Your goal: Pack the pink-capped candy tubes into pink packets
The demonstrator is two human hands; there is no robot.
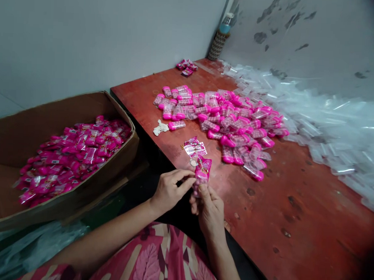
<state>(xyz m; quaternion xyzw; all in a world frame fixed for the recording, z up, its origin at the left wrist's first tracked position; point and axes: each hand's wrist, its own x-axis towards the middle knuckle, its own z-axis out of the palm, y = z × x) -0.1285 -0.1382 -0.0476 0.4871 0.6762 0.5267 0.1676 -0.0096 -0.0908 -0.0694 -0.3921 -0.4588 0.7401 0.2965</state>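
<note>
My right hand (210,205) holds a small clear candy bottle (200,187) with pink balls inside, above the table's near edge. The thumb and fingers of my left hand (171,189) pinch at the bottle's left side. A pink printed label or sleeve (205,164) shows at its top; whether it is attached to the bottle I cannot tell. Just beyond lie flat pink-and-silver printed pieces (195,148). A large pile of pink-capped bottles (237,123) with pink contents spreads over the red table (257,225).
At the left, an open cardboard box (125,141) holds many pink wrapped packs (81,147). Clear plastic sleeves (324,117) are heaped along the right wall. A water bottle in a woven holder (218,45), some pink packs (187,67) and a crumpled white scrap (160,128) are on the table.
</note>
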